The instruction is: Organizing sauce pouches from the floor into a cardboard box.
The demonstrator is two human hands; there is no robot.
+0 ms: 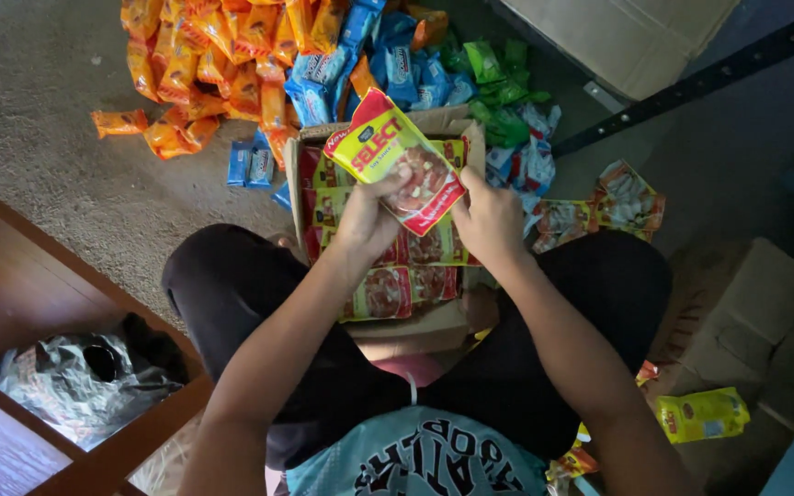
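Note:
Both hands hold one red and yellow snack packet (395, 156) up above an open cardboard box (434, 317) between my knees. My left hand (369, 213) grips the packet's lower left edge with the thumb on its front. My right hand (489, 219) pinches its lower right corner. The box (296, 174) is filled with rows of similar red and yellow packets (397, 289) lying flat.
A heap of orange (204, 64), blue (397, 64) and green (498, 78) packets covers the carpet beyond the box. More packets (599, 209) lie at the right. Cardboard boxes (755, 321) stand at right, a wooden shelf (11, 276) with a crumpled plastic bag (75, 381) at left.

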